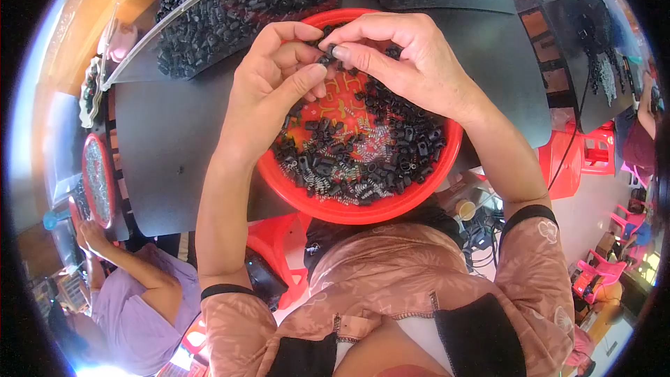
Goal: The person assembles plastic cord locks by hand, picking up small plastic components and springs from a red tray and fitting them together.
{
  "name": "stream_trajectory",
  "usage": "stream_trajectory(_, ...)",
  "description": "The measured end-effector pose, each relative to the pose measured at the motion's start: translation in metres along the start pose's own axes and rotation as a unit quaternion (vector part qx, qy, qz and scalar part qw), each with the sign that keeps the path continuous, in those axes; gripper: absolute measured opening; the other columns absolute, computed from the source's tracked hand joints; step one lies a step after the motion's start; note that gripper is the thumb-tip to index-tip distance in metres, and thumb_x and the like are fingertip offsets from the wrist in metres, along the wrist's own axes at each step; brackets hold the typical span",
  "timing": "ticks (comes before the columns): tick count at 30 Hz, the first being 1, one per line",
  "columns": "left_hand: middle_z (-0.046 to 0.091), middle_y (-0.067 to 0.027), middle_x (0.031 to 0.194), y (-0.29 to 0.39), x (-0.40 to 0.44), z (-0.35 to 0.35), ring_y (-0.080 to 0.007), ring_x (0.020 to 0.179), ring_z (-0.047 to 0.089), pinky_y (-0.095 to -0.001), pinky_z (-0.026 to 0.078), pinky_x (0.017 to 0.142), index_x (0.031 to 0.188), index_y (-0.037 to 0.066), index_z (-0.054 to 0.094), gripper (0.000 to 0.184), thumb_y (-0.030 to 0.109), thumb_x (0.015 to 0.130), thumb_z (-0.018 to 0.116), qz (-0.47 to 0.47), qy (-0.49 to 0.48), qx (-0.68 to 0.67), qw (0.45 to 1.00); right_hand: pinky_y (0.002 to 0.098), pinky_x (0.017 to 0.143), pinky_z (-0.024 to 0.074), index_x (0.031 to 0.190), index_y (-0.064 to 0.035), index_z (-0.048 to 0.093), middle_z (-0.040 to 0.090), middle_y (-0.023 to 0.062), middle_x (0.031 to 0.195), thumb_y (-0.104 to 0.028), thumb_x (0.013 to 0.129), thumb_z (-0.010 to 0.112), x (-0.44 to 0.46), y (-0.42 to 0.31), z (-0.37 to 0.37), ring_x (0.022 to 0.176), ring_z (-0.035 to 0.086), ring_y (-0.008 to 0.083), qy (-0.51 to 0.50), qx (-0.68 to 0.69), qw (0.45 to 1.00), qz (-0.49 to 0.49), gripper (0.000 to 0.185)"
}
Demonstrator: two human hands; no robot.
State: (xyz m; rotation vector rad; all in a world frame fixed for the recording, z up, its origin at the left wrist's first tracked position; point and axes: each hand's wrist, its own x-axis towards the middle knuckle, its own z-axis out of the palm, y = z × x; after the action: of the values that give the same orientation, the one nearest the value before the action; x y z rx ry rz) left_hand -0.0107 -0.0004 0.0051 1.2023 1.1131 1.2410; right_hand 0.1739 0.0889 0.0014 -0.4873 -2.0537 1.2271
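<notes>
A round red tray [455, 146] in front of me holds many small black plastic pieces [419, 143] and loose metal springs [373, 145]. Above its far side my two hands meet. Thumb and fingers of my right hand [412, 52] pinch a small black plastic piece [328, 56], its exact shape partly hidden by the fingertips. My left hand [276, 73] is curled, with its thumb and fingertips closed at the same piece from the left. Yellow markings show on the tray's red bottom between the heaps.
A dark table [174, 132] carries the tray. Behind it, a large heap of black pieces [209, 28] lies past a clear plastic edge [167, 24]. At left, another person [150, 286] sits by a second red-rimmed tray [98, 181]. Red stools [562, 160] stand at right.
</notes>
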Motion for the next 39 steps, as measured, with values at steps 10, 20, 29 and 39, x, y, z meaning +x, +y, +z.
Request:
stream_trajectory(10, 0.064, -0.0064, 0.087, 0.000, 0.000, 0.001, -0.0097, 0.073, 0.058, -0.0225, 0.047, 0.067, 0.111, 0.001, 0.049, 0.024, 0.004, 0.090, 0.060, -0.013, 0.004, 0.025, 1.000, 0.0211, 0.064, 0.0485, 0.097, 0.0027, 0.069, 0.066, 0.0021, 0.078, -0.011, 0.090, 0.063, 0.001, -0.006, -0.004, 0.072, 0.058, 0.0050, -0.049, 0.113, 0.989, 0.083, 0.017)
stream_trajectory(20, 0.064, -0.0053, 0.086, -0.004, -0.001, -0.001, -0.0089, 0.073, 0.058, -0.0222, 0.047, 0.066, 0.107, 0.002, 0.051, 0.020, 0.004, 0.090, 0.061, 0.007, 0.013, 0.036, 0.999, 0.0208, 0.060, 0.0465, 0.094, 0.0016, 0.070, 0.065, 0.0013, 0.076, -0.013, 0.088, 0.064, 0.001, -0.007, -0.006, 0.068, 0.057, 0.0046, -0.053, 0.130, 0.980, 0.141, 0.017)
stream_trajectory(29, 0.064, -0.0045, 0.080, 0.004, -0.002, 0.003, -0.0072, 0.065, 0.055, -0.0205, 0.044, 0.059, 0.104, 0.001, 0.054, 0.013, 0.011, 0.095, 0.055, -0.051, -0.016, 0.063, 0.997, 0.0205, 0.062, 0.0467, 0.092, 0.0008, 0.070, 0.064, 0.0001, 0.074, -0.013, 0.088, 0.064, 0.002, -0.006, -0.007, 0.068, 0.057, 0.0048, -0.058, 0.152, 0.975, 0.149, 0.016)
stream_trajectory(39, 0.055, 0.0011, 0.070, -0.002, -0.003, 0.005, -0.0044, 0.060, 0.044, -0.0200, 0.036, 0.055, 0.095, 0.003, 0.057, 0.016, 0.016, 0.098, 0.049, 0.026, -0.011, 0.210, 0.977, 0.0189, 0.060, 0.0436, 0.088, 0.0001, 0.067, 0.063, -0.0013, 0.076, -0.011, 0.087, 0.065, 0.001, 0.000, -0.004, 0.067, 0.054, 0.0025, -0.051, 0.126, 0.983, 0.126, 0.012)
